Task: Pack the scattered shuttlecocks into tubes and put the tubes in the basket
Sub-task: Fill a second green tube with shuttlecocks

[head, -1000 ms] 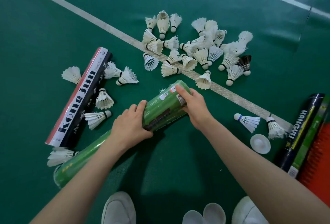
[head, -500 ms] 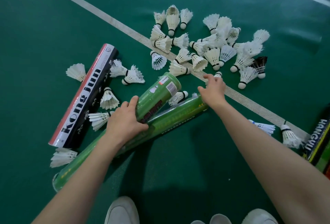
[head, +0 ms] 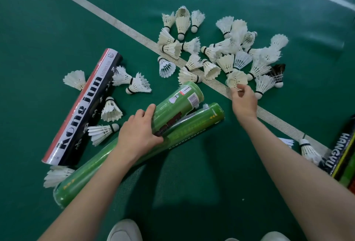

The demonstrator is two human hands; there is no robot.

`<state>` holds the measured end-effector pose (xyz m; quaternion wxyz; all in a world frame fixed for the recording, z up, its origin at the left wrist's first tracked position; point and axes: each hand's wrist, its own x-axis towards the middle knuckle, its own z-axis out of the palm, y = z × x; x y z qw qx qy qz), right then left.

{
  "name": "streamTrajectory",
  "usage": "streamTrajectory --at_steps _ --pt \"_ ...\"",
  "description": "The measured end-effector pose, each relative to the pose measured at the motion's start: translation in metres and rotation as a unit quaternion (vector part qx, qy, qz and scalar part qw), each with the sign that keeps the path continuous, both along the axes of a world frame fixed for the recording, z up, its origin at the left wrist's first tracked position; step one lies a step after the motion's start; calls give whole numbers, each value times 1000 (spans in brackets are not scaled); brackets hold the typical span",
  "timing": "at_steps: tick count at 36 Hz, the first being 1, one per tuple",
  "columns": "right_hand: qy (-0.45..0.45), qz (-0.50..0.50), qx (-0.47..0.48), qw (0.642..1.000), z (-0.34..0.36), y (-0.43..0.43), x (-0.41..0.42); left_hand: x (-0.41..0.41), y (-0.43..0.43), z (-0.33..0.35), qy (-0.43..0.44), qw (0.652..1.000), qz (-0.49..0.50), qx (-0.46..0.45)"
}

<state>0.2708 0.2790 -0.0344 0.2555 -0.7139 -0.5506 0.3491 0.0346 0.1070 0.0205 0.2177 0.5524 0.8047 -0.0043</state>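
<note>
Two hands: both bare, reaching out over the green court floor [head: 57, 19]
Left hand [head: 138, 133]: wrapped around the short green tube [head: 176, 106], fingers [head: 148, 109] curled over its near end, holding it tilted on top of the long one
Long green tube [head: 134, 154]: flat on the floor, running from near left up to the middle, a shuttlecock peeking out at its far end
Right hand [head: 245, 99]: fingers [head: 239, 87] pinched onto the feather skirt of one white shuttlecock [head: 237, 79] sitting on the white court line [head: 134, 33]
Loose shuttlecocks [head: 221, 48]: big pile at the far right of centre, straddling the line, one dark-feathered one in there too
Kong Jun tube [head: 84, 106]: black, white and red, lying on the left with a few shuttlecocks scattered either side
Hangyu tube [head: 338, 156]: dark, at the right edge, partly cut off
Shoes [head: 124, 230]: white, at the near edge
</note>
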Motion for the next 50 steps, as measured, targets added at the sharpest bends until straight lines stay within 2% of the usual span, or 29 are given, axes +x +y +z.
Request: streamTrajectory --at_steps 3,7,12,18,21,23,28,30,34,38,43,50 --pt "71 22 54 996 20 -9 2 2 -4 2 8 1000 -1 5" --pt "222 45 26 974 46 -25 4 8 -12 4 23 999 -12 30" --pt "276 55 -15 959 57 -32 2 12 -24 8 33 996 -37 73" --pt "234 186 -76 951 67 -52 -7 19 -33 13 11 993 -55 103" --pt "170 228 -55 957 72 -62 -15 22 -36 14 -8 993 -51 111" --pt "192 240 -43 951 74 -69 -20 24 -37 14 -15 992 -49 114" --pt "282 293 -132 904 71 -73 -33 19 -37 12 -18 993 -26 110" --pt "291 279 -139 904 68 -67 -38 14 -37 10 -11 994 -16 105" --pt "204 214 -123 947 53 -45 -53 1 -31 8 -2 996 42 79" --pt "73 238 -107 962 34 -22 -74 -18 -25 4 -3 995 86 53" --pt "-108 353 -25 929 19 2 -113 -35 -18 -5 0 995 103 11" --pt "-284 409 -53 865 -1 24 -133 -44 -10 -17 -2 995 101 -22"
